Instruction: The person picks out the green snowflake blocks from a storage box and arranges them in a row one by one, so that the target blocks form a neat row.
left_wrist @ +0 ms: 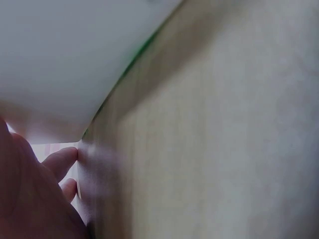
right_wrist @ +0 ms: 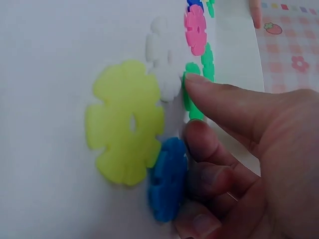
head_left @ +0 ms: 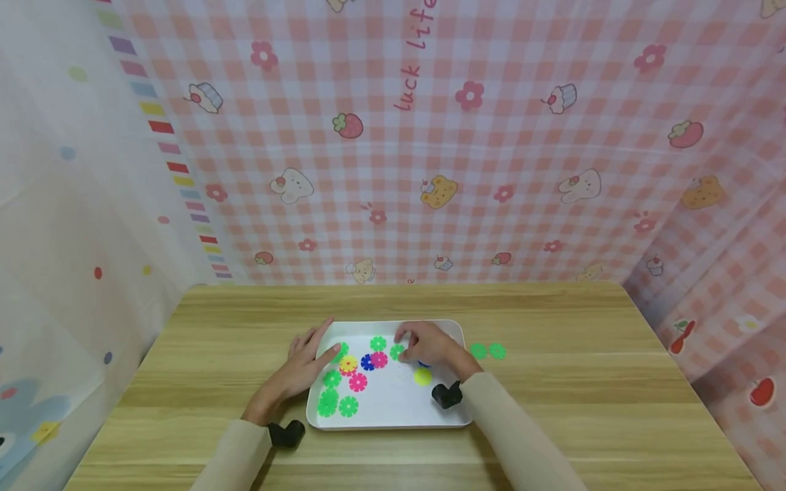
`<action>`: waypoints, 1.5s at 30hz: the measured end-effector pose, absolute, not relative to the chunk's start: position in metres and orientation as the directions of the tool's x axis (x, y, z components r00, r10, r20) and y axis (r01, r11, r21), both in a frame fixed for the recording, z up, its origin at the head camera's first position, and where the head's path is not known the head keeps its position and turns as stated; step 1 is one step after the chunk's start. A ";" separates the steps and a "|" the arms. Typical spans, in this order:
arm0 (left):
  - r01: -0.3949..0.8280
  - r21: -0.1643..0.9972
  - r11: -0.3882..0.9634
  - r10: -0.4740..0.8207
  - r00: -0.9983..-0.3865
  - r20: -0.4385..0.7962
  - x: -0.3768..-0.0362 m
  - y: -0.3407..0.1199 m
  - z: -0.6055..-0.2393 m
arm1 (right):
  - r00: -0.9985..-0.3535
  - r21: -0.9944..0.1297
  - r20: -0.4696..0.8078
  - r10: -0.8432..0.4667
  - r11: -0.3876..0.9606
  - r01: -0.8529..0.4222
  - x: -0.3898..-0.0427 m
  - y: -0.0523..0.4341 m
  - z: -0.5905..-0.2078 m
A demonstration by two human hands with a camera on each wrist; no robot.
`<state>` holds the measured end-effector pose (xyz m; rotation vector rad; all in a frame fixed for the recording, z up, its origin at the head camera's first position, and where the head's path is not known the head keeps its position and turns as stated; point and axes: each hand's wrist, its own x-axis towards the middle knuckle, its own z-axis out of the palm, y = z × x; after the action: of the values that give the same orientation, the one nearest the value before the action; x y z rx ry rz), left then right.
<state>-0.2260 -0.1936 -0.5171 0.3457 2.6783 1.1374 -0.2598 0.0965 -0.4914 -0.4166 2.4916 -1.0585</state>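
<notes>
A white tray [head_left: 393, 424] lies on the table, holding several notched plastic snowflake discs. My right hand [head_left: 434, 344] reaches in from the right. Its thumb and bent index finger pinch a green snowflake disc [right_wrist: 191, 97] at its edges, low over the tray floor. Beside the fingers are a blue disc [right_wrist: 168, 179], a yellow disc [right_wrist: 124, 123] and a white disc [right_wrist: 164, 59]. My left hand [head_left: 302, 365] rests at the tray's left side, thumb extended over the rim and fingers outside. In the left wrist view its fingertips are beside the tray's outer wall.
Two green discs [head_left: 488, 351] lie on the table right of the tray. More green, pink, yellow and blue discs, among them a pink disc [head_left: 358, 382], are in the tray's left half. A checked cloth [head_left: 393, 170] hangs behind the wooden table [head_left: 552, 354].
</notes>
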 end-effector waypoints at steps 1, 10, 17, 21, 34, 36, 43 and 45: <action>0.132 0.727 0.674 0.295 -0.950 -0.101 -0.226 -0.193 -0.517 | -0.877 -0.736 -0.241 -0.415 0.667 -0.114 -0.259 0.096 -0.492; 0.130 0.721 0.681 0.292 -0.951 -0.104 -0.227 -0.194 -0.516 | -0.885 -0.731 -0.246 -0.395 0.675 -0.098 -0.258 0.094 -0.492; 0.119 0.719 0.685 0.288 -0.950 -0.118 -0.226 -0.194 -0.517 | -0.876 -0.733 -0.238 -0.419 0.670 -0.121 -0.255 0.094 -0.491; 0.117 0.719 0.685 0.283 -0.952 -0.114 -0.226 -0.194 -0.517 | -0.872 -0.735 -0.229 -0.434 0.664 -0.137 -0.253 0.094 -0.490; 0.125 0.725 0.677 0.288 -0.952 -0.105 -0.225 -0.194 -0.518 | -0.861 -0.744 -0.198 -0.470 0.643 -0.180 -0.249 0.092 -0.488; 0.125 0.722 0.680 0.287 -0.952 -0.106 -0.226 -0.194 -0.518 | -0.864 -0.740 -0.201 -0.462 0.650 -0.175 -0.248 0.092 -0.486; 0.120 0.722 0.681 0.283 -0.953 -0.108 -0.226 -0.194 -0.520 | -0.876 -0.728 -0.229 -0.425 0.672 -0.136 -0.246 0.093 -0.481; 0.121 0.723 0.680 0.284 -0.953 -0.107 -0.226 -0.193 -0.519 | -0.879 -0.725 -0.230 -0.417 0.676 -0.131 -0.247 0.094 -0.479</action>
<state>-0.2264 -0.1935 -0.5187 0.3282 2.6817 1.1318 -0.2467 0.0941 -0.4790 -0.4300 2.5122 -1.0450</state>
